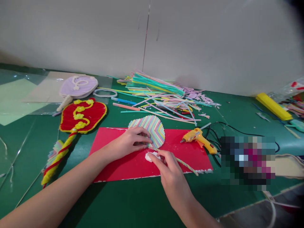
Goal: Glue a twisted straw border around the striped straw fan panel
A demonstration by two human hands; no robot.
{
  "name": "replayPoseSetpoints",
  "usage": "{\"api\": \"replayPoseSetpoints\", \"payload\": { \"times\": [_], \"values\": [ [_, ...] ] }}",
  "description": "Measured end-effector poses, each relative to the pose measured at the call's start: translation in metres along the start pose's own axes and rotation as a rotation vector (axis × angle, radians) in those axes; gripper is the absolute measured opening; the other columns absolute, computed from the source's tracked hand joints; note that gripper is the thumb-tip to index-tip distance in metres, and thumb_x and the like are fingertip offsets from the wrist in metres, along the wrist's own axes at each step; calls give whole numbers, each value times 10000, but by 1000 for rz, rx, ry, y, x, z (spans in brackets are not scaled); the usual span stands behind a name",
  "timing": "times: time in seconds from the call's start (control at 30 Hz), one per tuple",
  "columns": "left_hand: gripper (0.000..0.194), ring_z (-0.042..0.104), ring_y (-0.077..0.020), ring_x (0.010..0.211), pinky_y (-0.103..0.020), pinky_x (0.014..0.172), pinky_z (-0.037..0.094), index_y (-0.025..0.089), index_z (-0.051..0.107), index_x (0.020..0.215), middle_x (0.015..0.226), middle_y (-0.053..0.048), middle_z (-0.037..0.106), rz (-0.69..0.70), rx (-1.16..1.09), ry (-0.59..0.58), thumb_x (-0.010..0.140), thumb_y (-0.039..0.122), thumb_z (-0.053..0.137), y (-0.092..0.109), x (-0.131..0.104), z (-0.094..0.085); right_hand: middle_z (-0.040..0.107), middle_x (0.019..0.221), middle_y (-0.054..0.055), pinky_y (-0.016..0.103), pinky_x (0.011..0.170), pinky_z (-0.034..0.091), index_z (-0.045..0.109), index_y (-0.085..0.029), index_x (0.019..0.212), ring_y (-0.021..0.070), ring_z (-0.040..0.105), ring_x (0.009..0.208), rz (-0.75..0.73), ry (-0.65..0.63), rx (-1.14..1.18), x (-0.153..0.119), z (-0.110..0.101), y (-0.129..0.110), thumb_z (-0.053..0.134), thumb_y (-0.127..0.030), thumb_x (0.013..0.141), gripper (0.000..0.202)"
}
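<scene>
A leaf-shaped panel of pastel-striped pipe cleaners (155,128) lies on a red board (106,167). My left hand (133,139) rests over its lower left edge, thumb and fingers pinched at the end of a twisted pastel pipe-cleaner stem (187,166). That stem runs from the panel's lower tip to the right, passing behind my right fingers. My right hand (172,172) is closed, thumb and forefinger on a small crumpled white wad (150,156) just below the stem. The fingertips partly hide the wad.
A yellow hot glue gun (198,138) lies on the board's right side, beside black cable (237,127). Behind are piled pipe cleaners (154,85). A red-and-yellow fan (83,117) and a lilac fan (78,87) lie left. A yellow block (274,106) is far right.
</scene>
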State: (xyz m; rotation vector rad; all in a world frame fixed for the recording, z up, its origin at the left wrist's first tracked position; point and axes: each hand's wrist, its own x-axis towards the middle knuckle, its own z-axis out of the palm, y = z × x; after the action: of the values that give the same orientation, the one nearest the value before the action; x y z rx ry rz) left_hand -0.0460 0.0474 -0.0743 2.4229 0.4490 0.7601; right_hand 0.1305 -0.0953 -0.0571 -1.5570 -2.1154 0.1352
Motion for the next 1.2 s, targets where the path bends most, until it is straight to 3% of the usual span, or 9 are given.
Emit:
{"api": "replayPoseSetpoints", "payload": {
  "times": [0.2,0.77,1.2],
  "values": [
    [203,593,-172,972,-306,842,499,198,694,1035,1047,-92,606,1,10,9,898,185,544,0,-1,2,570,986,103,303,703,526,610,-197,1130,216,581,921,60,2,-96,8,3,-7,315,28,868,453],
    [215,582,-183,1007,-324,867,478,214,686,1039,1078,-83,616,-45,109,-21,929,224,502,7,-3,0,532,934,104,338,677,532,635,-180,1138,216,579,844,254,3,-106,9,1,-9,346,42,829,478],
    [232,594,-181,992,-315,855,504,204,679,1069,1070,-89,619,-23,113,4,936,230,491,6,-2,2,557,930,76,286,660,541,647,-211,1063,175,608,782,316,0,114,14,-1,-3,369,-32,869,383]
  ]
}}
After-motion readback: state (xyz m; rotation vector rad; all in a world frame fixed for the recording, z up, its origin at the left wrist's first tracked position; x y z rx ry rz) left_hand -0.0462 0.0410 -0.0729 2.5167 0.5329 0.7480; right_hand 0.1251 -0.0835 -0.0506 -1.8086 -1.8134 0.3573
